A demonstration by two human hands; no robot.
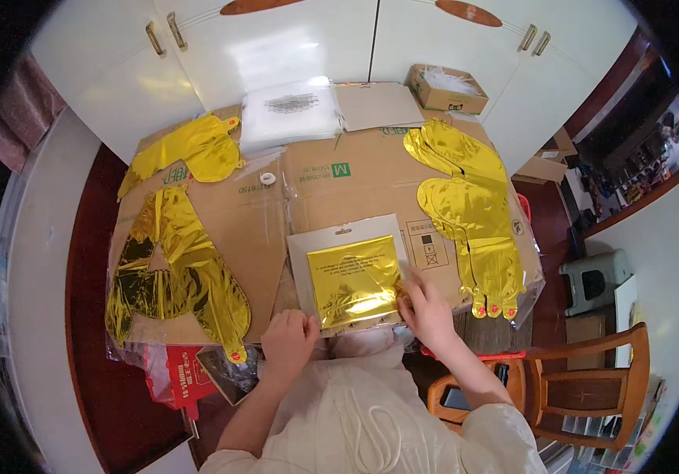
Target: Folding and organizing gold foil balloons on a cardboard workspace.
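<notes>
In front of me lies a flat package (pixel 353 278), a folded gold foil balloon on a pale card with a hang hole at its top. The card is slightly tilted on the cardboard. At its right edge, my right hand (pixel 424 310) is closed, fingers bent over the border of the foil. My left hand (pixel 289 338) is curled by the package's lower left corner; its fingertips are partly hidden, and what they pinch cannot be seen. Flat gold foil balloons lie on either side: an A-shaped one (pixel 217 288) and a curved one (pixel 185 150) left, a stack (pixel 474 213) right.
Cardboard sheets (pixel 339 189) cover the table. At the back are a stack of clear bags (pixel 290 114), grey cards (pixel 379 107) and a small open box (pixel 448 88). A white roll (pixel 268 178) lies mid-left. A wooden chair (pixel 584 387) stands at the right.
</notes>
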